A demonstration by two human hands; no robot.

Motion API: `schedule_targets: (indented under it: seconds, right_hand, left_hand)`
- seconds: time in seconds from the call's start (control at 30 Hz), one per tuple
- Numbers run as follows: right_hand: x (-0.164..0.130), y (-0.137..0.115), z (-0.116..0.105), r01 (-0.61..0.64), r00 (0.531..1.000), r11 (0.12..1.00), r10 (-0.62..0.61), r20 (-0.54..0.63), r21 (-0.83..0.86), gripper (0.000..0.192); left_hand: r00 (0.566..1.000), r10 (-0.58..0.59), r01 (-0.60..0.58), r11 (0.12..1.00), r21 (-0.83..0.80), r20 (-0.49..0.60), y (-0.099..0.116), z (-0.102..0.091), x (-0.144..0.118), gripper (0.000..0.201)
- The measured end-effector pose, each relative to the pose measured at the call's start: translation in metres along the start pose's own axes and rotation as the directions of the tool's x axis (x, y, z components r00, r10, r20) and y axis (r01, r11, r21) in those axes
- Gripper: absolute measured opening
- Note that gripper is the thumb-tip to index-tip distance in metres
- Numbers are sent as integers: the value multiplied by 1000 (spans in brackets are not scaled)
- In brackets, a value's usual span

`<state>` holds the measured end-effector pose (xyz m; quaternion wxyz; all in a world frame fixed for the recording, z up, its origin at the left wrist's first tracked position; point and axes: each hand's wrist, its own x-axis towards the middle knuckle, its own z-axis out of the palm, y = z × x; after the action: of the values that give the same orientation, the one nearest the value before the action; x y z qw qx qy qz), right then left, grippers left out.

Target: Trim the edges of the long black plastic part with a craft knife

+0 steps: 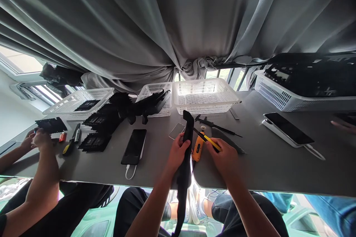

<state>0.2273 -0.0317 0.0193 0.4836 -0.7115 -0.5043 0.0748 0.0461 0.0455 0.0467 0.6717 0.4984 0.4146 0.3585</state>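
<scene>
Long black plastic strip (185,148) in your left hand (177,152), yellow knife (207,141) in your right hand (225,158).

The strip is thin, dark and stiff-looking; it stands up over the near edge of the smooth grey table (278,166) and hangs down past it between your knees. Your left hand is wrapped tight around its middle. Your right hand is curled around a slim yellow cutter knife, its tip pointing at the strip. Just beside your hands lies a chunky orange tool (198,149). A flat black phone (134,146) with a white cable lies to the left. Three white baskets (205,96) with little holes stand at the back under the soft grey curtain (178,18). Another person's hands (36,139) hold a black part at the far left.
</scene>
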Motion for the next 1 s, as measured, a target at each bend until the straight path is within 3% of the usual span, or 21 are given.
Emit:
schedule_targets:
  seconds: [0.63,1.0]
  right_hand:
    - [0,-2,-4,-30,999,999,29,-38,-30,50]
    - [2,-3,-2,-72,997,997,72,6,-12,59]
  left_hand:
    - [999,-21,21,1000,-19,-31,2,1,-2,57]
    - [1000,-9,9,1000,-19,-29,6,3,-4,52]
